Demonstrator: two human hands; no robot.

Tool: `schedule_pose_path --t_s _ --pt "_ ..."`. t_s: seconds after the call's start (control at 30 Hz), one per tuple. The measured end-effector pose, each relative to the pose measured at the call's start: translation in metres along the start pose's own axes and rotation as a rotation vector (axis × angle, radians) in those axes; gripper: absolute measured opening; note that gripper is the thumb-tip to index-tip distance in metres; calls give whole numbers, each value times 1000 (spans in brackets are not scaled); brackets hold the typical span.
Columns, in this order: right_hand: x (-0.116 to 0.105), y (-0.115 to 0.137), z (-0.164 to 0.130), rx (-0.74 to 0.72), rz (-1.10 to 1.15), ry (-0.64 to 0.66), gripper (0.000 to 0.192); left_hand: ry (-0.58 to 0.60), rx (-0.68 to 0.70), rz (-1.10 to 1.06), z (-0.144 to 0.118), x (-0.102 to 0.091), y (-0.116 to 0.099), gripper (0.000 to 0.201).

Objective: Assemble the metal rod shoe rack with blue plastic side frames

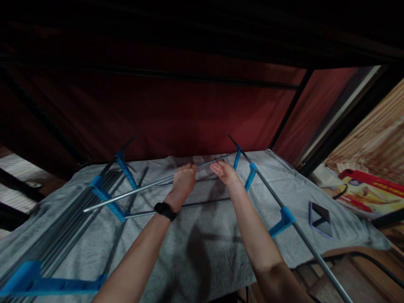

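Note:
Both my hands reach forward over a grey towel (202,240) spread on a surface. My left hand (184,179), with a black watch on its wrist, grips a thin silver metal rod (132,191) that runs from lower left toward a blue plastic connector (237,158). My right hand (224,172) holds the same rod further right, close to that connector. A second rod (176,207) lies on the towel under my arms.
A long rod with blue connectors (284,221) runs down the right side. On the left lies a bundle of rods with blue brackets (104,195). A phone (320,219) rests on the towel's right part. A dark red wall stands behind.

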State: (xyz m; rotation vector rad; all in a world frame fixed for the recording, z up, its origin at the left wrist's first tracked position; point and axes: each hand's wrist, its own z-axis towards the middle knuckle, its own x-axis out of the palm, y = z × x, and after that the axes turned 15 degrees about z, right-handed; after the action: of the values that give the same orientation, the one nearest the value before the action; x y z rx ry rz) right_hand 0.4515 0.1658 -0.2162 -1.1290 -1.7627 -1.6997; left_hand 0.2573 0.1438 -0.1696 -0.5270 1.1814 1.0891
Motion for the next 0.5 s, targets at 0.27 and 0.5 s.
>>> schedule_pose_path --t_s 0.27,0.5 --pt "-43 24 25 -762 -676 -490 37 -14 20 17 27 -7 24 36" --pt "-64 43 56 -825 -775 -385 60 -93 94 8 53 3 38 37"
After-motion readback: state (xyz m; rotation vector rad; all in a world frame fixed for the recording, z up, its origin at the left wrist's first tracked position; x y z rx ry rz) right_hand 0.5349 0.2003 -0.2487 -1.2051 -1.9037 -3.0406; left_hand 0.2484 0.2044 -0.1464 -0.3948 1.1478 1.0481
